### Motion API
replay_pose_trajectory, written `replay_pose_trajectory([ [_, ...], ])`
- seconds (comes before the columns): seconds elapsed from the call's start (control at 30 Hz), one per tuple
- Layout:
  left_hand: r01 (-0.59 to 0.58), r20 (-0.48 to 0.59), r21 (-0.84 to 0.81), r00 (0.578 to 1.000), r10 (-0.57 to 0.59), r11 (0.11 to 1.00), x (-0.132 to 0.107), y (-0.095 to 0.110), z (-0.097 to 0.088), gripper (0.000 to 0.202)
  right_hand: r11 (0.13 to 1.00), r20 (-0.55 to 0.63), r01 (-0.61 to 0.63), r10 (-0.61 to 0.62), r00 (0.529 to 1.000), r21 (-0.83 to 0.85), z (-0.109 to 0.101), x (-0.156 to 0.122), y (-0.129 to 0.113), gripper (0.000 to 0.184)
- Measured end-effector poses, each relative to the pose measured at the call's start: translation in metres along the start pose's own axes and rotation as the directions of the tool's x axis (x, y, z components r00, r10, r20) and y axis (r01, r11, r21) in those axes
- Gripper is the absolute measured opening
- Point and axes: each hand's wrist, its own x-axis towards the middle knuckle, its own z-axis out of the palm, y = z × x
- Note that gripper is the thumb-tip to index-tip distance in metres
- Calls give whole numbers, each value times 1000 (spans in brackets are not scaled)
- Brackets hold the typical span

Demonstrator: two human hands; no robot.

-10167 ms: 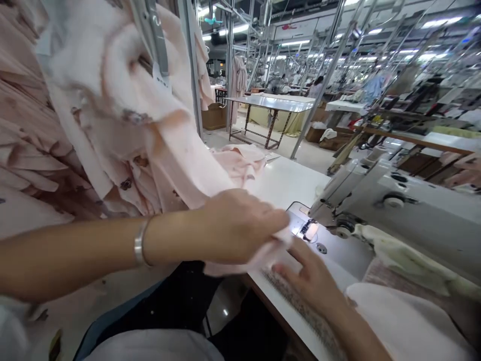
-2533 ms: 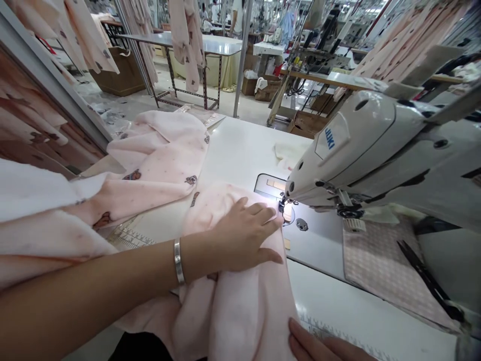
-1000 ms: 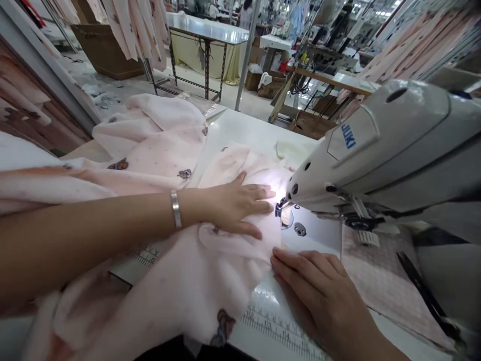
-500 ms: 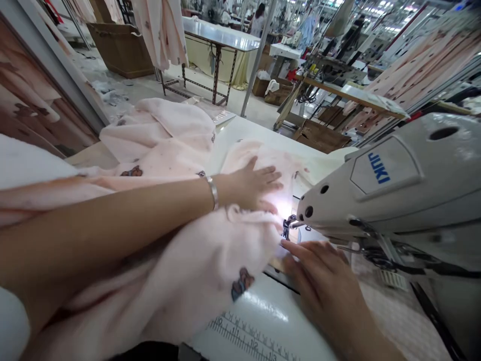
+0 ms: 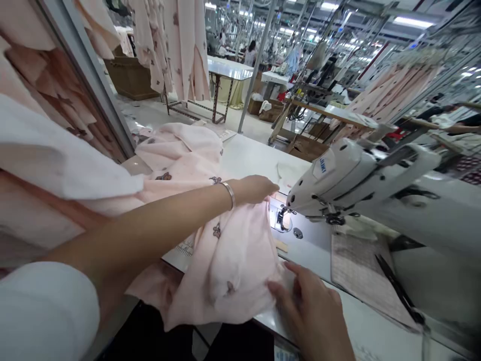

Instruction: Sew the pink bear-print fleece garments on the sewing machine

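From here I see the left hand (image 5: 258,189) gripping the cloth (image 5: 242,250) near the machine (image 5: 334,175), the right hand (image 5: 311,301) holding its near edge.

On the right I have black scissors (image 5: 400,292) lying on a pinkish cloth (image 5: 351,276). Farther off I make out a shiny-topped table (image 5: 231,68), a brown box (image 5: 131,79) to its left, and hanging pink clothes (image 5: 188,52) between them. A person (image 5: 250,56) (too small for me to read) is beyond the table. A ceiling light (image 5: 413,22) glows at upper right.
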Motion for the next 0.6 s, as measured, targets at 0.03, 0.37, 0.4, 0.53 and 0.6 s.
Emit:
replay_pose_trajectory([
  [0.03,-14,-16,-11,1000,14,1000,-4,-1,-5,10,999,-5,-39,39,999,14,1,3,-2,36],
  [0.37,-7,-541,104,839,62,995,-138,-25,-28,20,936,-32,-216,234,972,278,-28,-28,16,30],
  [0.4,-49,-524,122,845,107,991,-149,-20,-25,19,912,-3,-244,259,966,329,-28,-32,13,31],
  [0.53,-227,-431,256,843,321,940,-162,12,-22,23,914,-9,-164,181,983,371,-20,-27,-12,55],
  [0.6,-223,-456,272,827,330,936,-155,22,-30,25,937,-24,-61,74,997,344,-13,-15,-27,64],
])
